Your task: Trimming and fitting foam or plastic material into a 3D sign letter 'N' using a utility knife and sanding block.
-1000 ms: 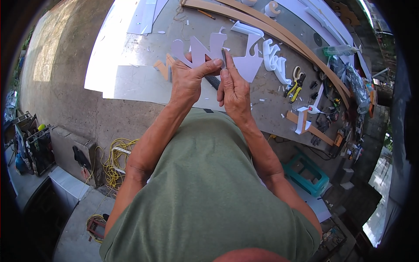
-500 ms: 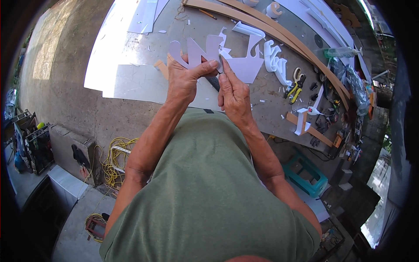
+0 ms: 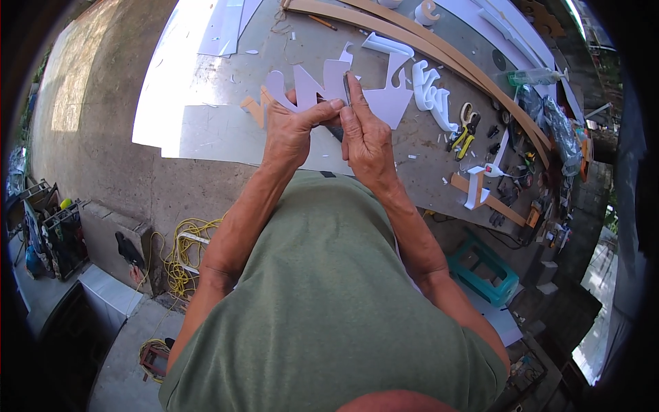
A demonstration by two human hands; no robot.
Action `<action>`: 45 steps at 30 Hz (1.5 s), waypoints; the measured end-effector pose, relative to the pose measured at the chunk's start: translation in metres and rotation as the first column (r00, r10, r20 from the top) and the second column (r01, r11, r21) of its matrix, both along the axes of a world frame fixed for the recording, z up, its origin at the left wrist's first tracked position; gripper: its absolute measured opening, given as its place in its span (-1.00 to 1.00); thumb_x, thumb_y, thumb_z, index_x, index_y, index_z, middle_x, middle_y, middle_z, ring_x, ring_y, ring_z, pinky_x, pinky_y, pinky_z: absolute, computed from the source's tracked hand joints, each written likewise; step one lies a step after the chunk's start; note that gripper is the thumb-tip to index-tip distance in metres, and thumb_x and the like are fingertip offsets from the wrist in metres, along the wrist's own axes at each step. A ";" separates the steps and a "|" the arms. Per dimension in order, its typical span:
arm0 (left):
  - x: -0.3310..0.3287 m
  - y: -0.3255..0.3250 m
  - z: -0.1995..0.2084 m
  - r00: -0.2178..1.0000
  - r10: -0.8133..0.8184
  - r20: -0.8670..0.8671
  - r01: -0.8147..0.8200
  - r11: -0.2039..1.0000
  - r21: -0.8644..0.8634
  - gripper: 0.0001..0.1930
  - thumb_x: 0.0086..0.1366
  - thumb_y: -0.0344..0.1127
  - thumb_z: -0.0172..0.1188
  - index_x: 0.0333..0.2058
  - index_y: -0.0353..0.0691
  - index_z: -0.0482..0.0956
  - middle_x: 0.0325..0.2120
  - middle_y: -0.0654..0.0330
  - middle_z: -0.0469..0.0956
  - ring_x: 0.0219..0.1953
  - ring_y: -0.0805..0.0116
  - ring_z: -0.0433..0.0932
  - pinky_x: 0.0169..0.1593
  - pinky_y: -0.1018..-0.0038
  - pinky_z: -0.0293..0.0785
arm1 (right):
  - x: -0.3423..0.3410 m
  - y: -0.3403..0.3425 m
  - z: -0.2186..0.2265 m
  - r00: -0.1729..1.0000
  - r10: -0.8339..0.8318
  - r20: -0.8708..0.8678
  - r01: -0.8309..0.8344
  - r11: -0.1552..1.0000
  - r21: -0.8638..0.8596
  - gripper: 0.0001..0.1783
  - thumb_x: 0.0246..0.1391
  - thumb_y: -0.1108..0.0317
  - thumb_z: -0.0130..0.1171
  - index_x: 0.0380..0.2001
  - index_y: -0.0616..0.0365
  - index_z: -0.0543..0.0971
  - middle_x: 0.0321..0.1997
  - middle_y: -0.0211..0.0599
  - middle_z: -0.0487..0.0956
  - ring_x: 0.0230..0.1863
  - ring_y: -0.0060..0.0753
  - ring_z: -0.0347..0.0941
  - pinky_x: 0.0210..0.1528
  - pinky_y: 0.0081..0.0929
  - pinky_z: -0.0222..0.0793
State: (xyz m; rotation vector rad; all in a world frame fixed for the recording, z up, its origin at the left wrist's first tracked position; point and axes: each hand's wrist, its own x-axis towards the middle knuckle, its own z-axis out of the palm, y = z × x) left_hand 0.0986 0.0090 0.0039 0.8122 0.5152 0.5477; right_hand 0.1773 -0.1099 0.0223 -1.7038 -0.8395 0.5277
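My left hand [image 3: 292, 130] pinches a flat white cut-out [image 3: 305, 89] with curved and pointed edges, its thumb pressed on the front face. My right hand [image 3: 367, 134] is closed round a thin, dark grey metal tool [image 3: 347, 88], perhaps a file or blade. Its index finger lies along the tool, against the cut-out's right edge. The tool's lower part is mostly hidden by the fingers. Beyond my right hand is another flat white cut-out [image 3: 391, 103] on the grey table [image 3: 226, 127]. White raised lettering [image 3: 431, 96] lies further right.
Long tan strips [image 3: 412, 48] curve across the table's far right. Yellow-and-black pliers [image 3: 468, 134], a pencil [image 3: 322, 23] and a clear green-tinted bottle [image 3: 532, 77] lie about. A teal stool [image 3: 491, 281] stands below right; yellow cable [image 3: 180, 257] coils on the floor left.
My right hand has shifted slightly up and left with the tool, which now sits higher along the cut-out's edge. A white scrap beside the fingertip no longer shows. My left hand has barely moved.
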 end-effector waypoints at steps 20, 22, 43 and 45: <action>-0.002 0.010 -0.004 0.990 0.139 -0.020 -0.138 0.990 0.015 -0.80 0.23 -0.47 0.34 -0.19 -0.39 0.59 -0.36 0.15 0.65 -0.32 0.43 0.63 -0.31 0.50 0.62 | -0.013 0.010 0.011 0.963 -0.006 -0.269 -0.004 0.999 -0.038 -0.54 0.36 0.38 0.04 0.27 0.26 0.40 -0.21 -0.10 0.65 -0.47 -0.48 0.52 -0.39 -0.47 0.46; -0.001 0.006 -0.007 0.988 0.152 -0.023 -0.152 0.988 -0.021 -0.75 0.13 -0.48 0.43 -0.24 -0.40 0.58 -0.40 0.13 0.64 -0.40 0.37 0.63 -0.29 0.45 0.59 | -0.008 0.015 0.010 0.965 -0.056 -0.257 0.043 0.998 -0.056 -0.55 0.36 0.40 0.03 0.27 0.27 0.40 -0.37 -0.17 0.60 -0.60 -0.55 0.41 -0.51 -0.46 0.39; -0.006 0.000 -0.017 0.983 0.177 -0.052 -0.177 0.984 0.000 -0.72 0.10 -0.47 0.45 -0.21 -0.41 0.61 -0.39 0.15 0.64 -0.40 0.41 0.62 -0.24 0.50 0.52 | -0.008 0.016 -0.008 0.996 -0.049 0.069 0.045 0.997 0.055 -0.57 0.34 0.42 0.02 0.21 0.38 0.42 -0.17 0.17 0.64 -0.21 -0.03 0.67 -0.18 -0.31 0.53; -0.004 -0.001 -0.015 0.980 0.192 -0.049 -0.192 0.981 -0.001 -0.71 0.10 -0.48 0.45 -0.21 -0.42 0.61 -0.39 0.15 0.64 -0.41 0.40 0.62 -0.24 0.49 0.53 | -0.006 0.021 -0.004 0.998 -0.058 0.032 0.059 0.998 -0.001 -0.57 0.34 0.42 0.02 0.21 0.37 0.42 -0.14 0.18 0.64 -0.20 -0.03 0.67 -0.17 -0.31 0.53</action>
